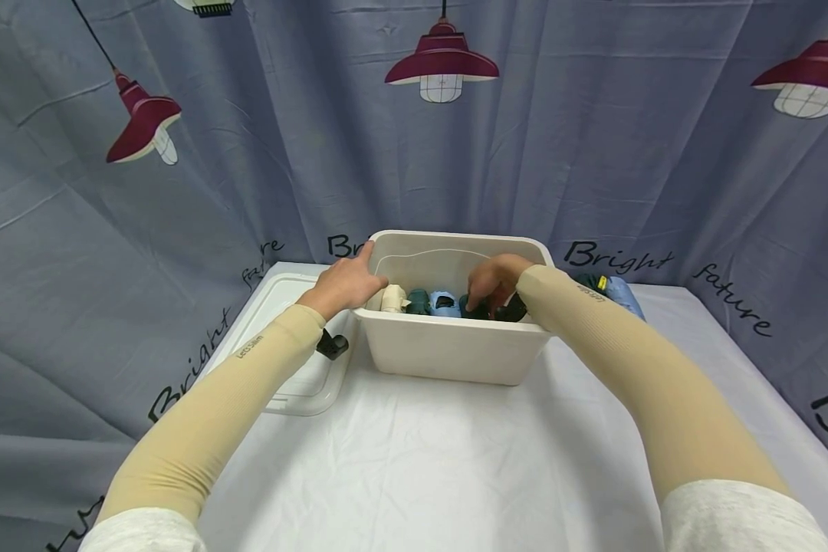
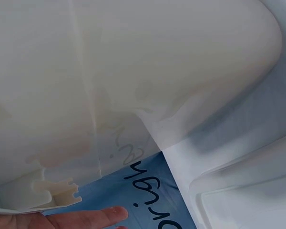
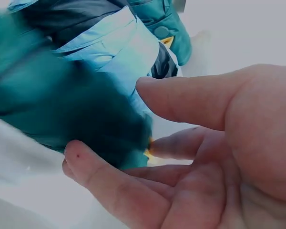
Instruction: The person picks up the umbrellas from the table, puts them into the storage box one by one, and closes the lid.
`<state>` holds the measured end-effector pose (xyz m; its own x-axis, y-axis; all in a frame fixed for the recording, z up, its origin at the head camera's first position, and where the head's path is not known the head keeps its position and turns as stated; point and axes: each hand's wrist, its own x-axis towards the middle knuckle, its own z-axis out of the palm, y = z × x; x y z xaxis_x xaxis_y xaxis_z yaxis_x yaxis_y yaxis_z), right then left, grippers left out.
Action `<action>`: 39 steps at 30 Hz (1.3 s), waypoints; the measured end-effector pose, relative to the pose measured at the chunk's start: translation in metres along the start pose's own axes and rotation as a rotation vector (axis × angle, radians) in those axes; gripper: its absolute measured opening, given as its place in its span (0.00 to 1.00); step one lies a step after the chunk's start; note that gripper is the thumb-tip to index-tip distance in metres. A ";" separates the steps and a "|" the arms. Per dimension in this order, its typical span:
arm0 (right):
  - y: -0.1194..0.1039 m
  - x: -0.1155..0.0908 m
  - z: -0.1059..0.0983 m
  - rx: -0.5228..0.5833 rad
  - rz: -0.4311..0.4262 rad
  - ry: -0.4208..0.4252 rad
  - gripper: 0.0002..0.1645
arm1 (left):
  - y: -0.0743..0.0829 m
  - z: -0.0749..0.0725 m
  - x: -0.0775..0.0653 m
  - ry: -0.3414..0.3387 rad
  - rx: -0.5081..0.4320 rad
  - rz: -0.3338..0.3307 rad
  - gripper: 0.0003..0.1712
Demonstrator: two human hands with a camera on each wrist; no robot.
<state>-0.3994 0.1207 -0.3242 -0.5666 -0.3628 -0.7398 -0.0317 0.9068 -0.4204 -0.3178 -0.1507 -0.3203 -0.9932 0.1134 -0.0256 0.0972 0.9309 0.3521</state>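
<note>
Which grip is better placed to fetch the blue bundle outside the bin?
Likely the right grip: it's inside the storage bin, nearer the blue bundle; the left grip is at the bin's left end.

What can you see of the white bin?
The bin is off-white, plastic-looking, partly see-through in the left wrist view, with rounded corners and a broad rim. It stands open-topped on the table, bottom down, holding cloth bundles. The person's left hand rests on its left end; the right hand reaches inside.
</note>
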 end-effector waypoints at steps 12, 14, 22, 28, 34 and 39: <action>0.005 -0.004 -0.004 -0.124 -0.010 0.005 0.29 | 0.001 0.001 -0.001 0.008 0.001 0.007 0.48; 0.005 -0.007 -0.004 -0.139 -0.014 0.005 0.37 | 0.001 0.001 -0.001 0.007 0.002 0.007 0.48; 0.005 -0.015 -0.006 -0.119 -0.005 0.025 0.43 | 0.001 0.000 -0.002 -0.001 0.007 0.001 0.49; 0.008 -0.018 -0.007 -0.100 -0.014 0.018 0.43 | 0.002 0.000 -0.002 0.000 0.009 0.001 0.50; 0.010 -0.026 -0.010 -0.110 -0.037 0.023 0.42 | 0.002 0.001 0.000 0.003 0.008 0.002 0.50; 0.009 -0.037 -0.013 -0.105 -0.077 0.046 0.42 | 0.001 0.000 -0.001 0.001 0.004 0.001 0.50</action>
<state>-0.3893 0.1451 -0.2942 -0.5960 -0.4244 -0.6816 -0.1616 0.8949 -0.4159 -0.3171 -0.1498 -0.3205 -0.9931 0.1144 -0.0242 0.0988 0.9320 0.3488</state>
